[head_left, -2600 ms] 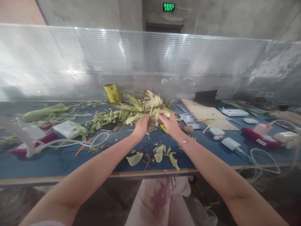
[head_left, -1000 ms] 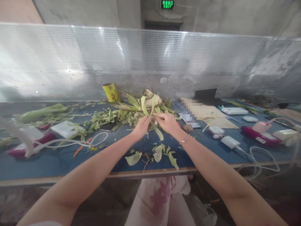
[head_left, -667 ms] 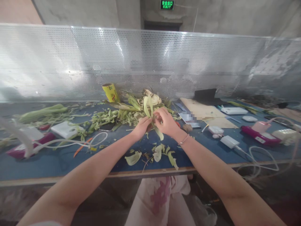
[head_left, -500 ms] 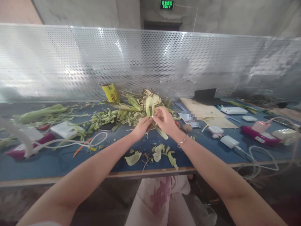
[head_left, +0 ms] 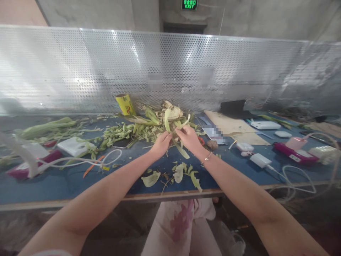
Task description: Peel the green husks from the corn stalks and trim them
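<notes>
Over the middle of the blue table, my left hand (head_left: 162, 143) is closed in a pinch on a pale green strip of husk (head_left: 167, 120), which stands up above the fingertips. My right hand (head_left: 189, 138) pinches a second strip (head_left: 184, 122) that slants up to the right. A small gap separates the two hands. Below the right fingers a wider green leaf strip (head_left: 182, 152) hangs down, and I cannot make out where it joins. Right behind the hands lies a heap of husks and dry leaves (head_left: 173, 111).
Torn green pieces (head_left: 118, 134) and a dark phone (head_left: 122, 143) lie left. Leaf scraps (head_left: 178, 174) are near the front edge. A yellow tube (head_left: 125, 104) stands before the perforated metal screen (head_left: 170, 67). Chargers (head_left: 259, 160), cables and cardboard (head_left: 226, 121) occupy the right.
My hands have drawn slightly apart. The strip in my right hand, upright beside the other before, now leans to the right. My left hand keeps its pinch.
</notes>
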The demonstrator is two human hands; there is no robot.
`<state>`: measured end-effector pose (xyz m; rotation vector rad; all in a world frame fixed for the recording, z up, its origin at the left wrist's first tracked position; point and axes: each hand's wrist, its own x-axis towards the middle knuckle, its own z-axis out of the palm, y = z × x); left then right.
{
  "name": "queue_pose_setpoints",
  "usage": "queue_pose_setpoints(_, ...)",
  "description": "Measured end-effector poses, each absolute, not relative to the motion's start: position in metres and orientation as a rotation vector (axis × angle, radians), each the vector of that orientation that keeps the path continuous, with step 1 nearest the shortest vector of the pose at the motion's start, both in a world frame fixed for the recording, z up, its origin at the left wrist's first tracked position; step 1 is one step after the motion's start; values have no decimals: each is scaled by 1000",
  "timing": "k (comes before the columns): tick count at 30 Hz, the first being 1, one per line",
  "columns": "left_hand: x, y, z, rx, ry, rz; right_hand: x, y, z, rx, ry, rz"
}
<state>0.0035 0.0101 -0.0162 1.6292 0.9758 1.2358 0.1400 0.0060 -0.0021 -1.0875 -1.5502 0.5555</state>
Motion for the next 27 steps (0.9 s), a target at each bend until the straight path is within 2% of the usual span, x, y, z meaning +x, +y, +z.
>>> queue_pose_setpoints(9, 5, 12, -15, 1486, 832, 1294, 138, 12, -9, -954, -1470, 788)
queue_pose_setpoints(17, 6, 3, -6, 1286, 593, 1292, 135, 9, -9, -968, -1546, 582)
queue_pose_setpoints(27, 5, 3, -15, 1893, 734, 1478, 131, 4, -7, -915, -1512, 564)
